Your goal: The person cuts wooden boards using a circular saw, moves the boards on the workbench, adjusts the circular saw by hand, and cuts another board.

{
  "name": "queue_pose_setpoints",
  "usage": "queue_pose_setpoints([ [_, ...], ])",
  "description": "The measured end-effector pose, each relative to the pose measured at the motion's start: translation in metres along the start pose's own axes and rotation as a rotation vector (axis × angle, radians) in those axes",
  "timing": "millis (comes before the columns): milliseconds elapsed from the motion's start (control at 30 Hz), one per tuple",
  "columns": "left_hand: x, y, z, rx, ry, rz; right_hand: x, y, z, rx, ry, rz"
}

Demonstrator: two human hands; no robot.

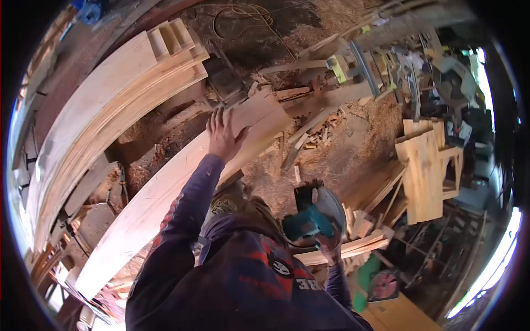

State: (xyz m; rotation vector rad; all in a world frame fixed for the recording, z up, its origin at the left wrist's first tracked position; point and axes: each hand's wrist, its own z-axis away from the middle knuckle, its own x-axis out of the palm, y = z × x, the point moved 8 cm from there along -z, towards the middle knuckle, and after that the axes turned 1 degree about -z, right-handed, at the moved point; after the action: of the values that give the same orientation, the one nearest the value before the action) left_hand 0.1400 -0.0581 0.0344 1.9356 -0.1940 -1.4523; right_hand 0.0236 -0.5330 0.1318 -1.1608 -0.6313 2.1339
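My left hand [222, 135] lies on the upper part of a long, wide wooden board [165, 193], its fingers spread over the wood. The board slants from the lower left up to the middle of the view. Lower right of it, my right hand [330, 246] is wrapped round the handle of a teal circular saw [309, 222]. The saw is beside my body, apart from the board, with its dark base and round guard facing up and right. Part of the right hand is hidden by the saw.
Stacked wide boards [105, 105] fill the upper left. Offcuts [316, 138] and sawdust [353, 129] cover the floor ahead. Pale wooden panels [422, 176] stand at the right. Thin wood strips [359, 246] lie below the saw. A cable [243, 11] coils at the top.
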Motion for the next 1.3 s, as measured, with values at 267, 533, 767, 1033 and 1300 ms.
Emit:
queue_pose_setpoints([
  [267, 0.051, -0.006, -0.026, -0.071, -0.074, 0.040, 0.018, -0.201, -0.123, -0.131, -0.177, 0.147],
  [533, 0.046, 0.004, -0.023, -0.038, -0.166, 0.048, 0.065, -0.245, -0.175, -0.230, -0.297, 0.203],
  [767, 0.061, 0.011, -0.018, -0.124, -0.197, -0.106, 0.074, -0.254, -0.182, -0.189, -0.312, 0.272],
  [1033, 0.060, 0.008, -0.016, -0.123, -0.137, -0.065, 0.082, -0.263, -0.180, -0.136, -0.328, 0.301],
  [1300, 0.067, 0.008, -0.015, -0.112, -0.227, -0.130, 0.076, -0.252, -0.180, -0.268, -0.307, 0.375],
])
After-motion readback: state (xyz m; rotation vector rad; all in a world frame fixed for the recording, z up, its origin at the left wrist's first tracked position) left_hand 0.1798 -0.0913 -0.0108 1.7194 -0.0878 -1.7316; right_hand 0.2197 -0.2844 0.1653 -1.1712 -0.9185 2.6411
